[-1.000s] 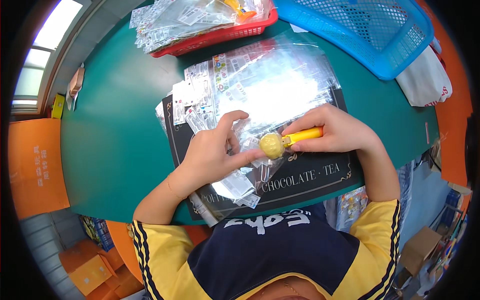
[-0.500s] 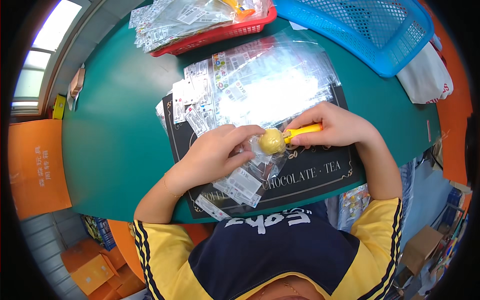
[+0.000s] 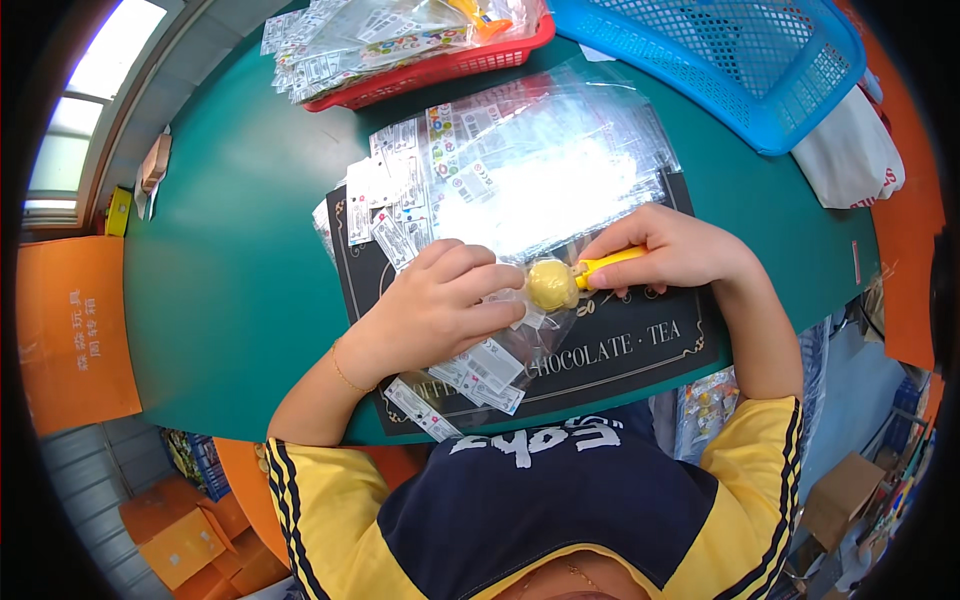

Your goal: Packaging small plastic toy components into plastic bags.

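My right hand (image 3: 690, 252) grips the yellow handle of a small toy with a round gold-yellow ball head (image 3: 552, 285). The head points left, at the fingertips of my left hand (image 3: 430, 305). Those fingers are bent and closed on a clear plastic bag (image 3: 548, 332), which lies around and below the ball. Whether the ball is inside the bag or only against it, I cannot tell. Several white printed label strips (image 3: 485, 372) lie under and beside my left hand on a black placemat (image 3: 620, 365) with light lettering.
Beyond my hands lies a shiny stack of clear bags (image 3: 540, 150), with label strips (image 3: 390, 190) along its left side. A red basket (image 3: 430, 75) full of packets stands at the back. A blue basket (image 3: 770, 110) sits back right, all on a green table (image 3: 230, 260).
The toy has shifted slightly right. My left hand's fingers have lifted and curled beside the ball, its index finger no longer stretched along the ball. My right hand keeps its grip on the handle.
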`<action>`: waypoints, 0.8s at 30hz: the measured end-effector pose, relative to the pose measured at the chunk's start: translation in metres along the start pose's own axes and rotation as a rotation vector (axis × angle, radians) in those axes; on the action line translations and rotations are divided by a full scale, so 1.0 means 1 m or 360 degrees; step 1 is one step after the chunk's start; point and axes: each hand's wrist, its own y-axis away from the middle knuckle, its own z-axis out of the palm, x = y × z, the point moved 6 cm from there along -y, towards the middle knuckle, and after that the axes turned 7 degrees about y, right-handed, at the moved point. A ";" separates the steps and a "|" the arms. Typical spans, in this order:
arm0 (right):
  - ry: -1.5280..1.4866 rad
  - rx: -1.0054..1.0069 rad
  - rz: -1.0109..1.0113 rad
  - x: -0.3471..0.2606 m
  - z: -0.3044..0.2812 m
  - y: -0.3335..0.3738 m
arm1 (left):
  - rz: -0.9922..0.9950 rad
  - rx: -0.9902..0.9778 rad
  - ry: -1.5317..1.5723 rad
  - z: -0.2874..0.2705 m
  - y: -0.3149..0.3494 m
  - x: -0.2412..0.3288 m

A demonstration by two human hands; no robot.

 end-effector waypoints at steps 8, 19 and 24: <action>0.0438 0.0280 -0.0460 -0.014 -0.006 0.007 | 0.0002 0.0147 0.0303 0.003 0.001 -0.007; 0.0762 0.0432 -0.0974 -0.030 0.008 0.011 | -0.0090 0.0064 0.0448 0.010 -0.005 0.001; 0.1042 0.0683 -0.1213 -0.043 0.021 0.018 | 0.0009 0.0173 0.0507 0.016 -0.005 0.000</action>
